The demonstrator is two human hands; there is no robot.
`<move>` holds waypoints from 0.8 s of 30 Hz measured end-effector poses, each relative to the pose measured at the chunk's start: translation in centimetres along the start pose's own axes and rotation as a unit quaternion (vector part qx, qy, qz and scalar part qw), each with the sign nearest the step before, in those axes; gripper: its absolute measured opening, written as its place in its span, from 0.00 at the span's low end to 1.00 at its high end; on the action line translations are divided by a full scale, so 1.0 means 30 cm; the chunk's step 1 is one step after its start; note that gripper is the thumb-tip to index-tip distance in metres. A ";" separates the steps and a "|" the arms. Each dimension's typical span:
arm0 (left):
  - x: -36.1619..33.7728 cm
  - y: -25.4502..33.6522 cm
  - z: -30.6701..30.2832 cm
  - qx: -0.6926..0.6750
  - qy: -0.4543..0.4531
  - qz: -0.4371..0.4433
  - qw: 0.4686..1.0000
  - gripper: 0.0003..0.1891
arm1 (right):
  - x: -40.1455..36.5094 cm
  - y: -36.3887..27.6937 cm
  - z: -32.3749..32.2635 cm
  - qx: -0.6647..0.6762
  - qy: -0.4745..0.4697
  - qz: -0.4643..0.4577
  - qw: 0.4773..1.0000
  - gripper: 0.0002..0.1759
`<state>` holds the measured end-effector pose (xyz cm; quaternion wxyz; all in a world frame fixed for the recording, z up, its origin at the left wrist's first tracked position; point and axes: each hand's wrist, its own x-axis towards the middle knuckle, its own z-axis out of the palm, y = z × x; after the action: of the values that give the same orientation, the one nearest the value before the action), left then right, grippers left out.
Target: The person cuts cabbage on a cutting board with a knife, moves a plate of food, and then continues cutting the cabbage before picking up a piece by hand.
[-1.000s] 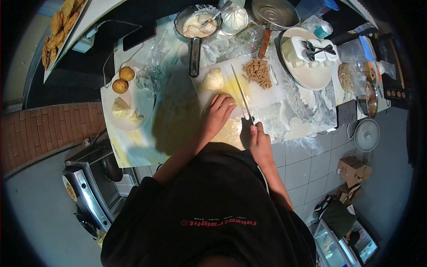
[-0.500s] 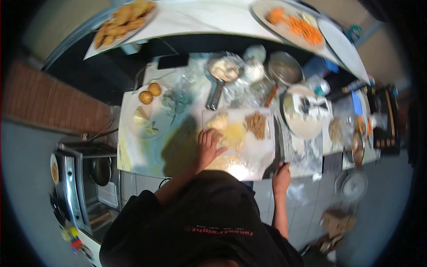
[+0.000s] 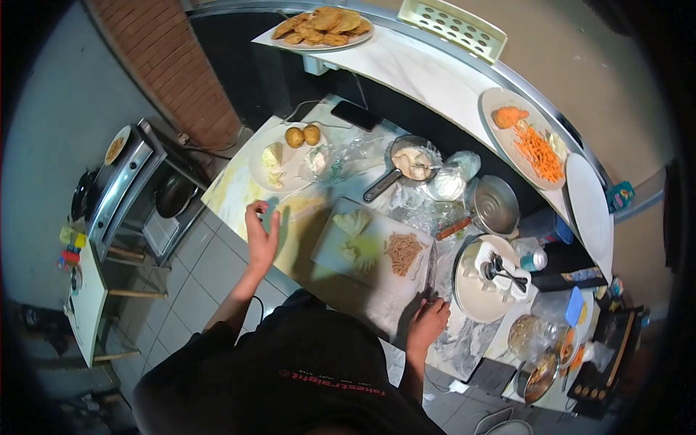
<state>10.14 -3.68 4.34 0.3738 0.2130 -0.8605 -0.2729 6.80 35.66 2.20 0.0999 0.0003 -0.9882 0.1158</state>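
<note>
1. A long, dark-bladed knife lies along the right edge of the white rectangular cutting board, handle end towards the near side. The right hand is at that handle, by the board's near right corner; whether its fingers grip it or merely rest there, I cannot tell. A loose hold could let the blade twist, perhaps into the fingertips.

2. The left hand hangs left of the board, fingers parted and slightly curled, grasping nothing. Nothing steadies the board, so a push from the knife might make it slide.

3. Further left and beyond the board, a round white plate carries two round golden-brown balls. A careless reach there might set them rolling.

4. On the board sit a pale-green cabbage wedge at its far left, pale cabbage scraps around its middle and a heap of thin light-brown strips at its right. A sideways sweep of the blade could drag the strips off that edge.

5. Off the board's far right corner, a brown wooden pan handle points towards the knife tip. Lifting the blade carelessly could knock it and shift the pan.
</note>
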 end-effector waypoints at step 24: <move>1.638 -0.254 0.025 -0.187 -0.284 -0.153 0.928 0.16 | 1.656 -1.263 -0.129 0.354 -0.212 -0.140 0.900 0.22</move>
<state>-20.15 -37.29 25.02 0.1009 0.1816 -0.8212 -0.5315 -40.22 0.80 24.39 -0.1038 0.1983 -0.8695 0.4402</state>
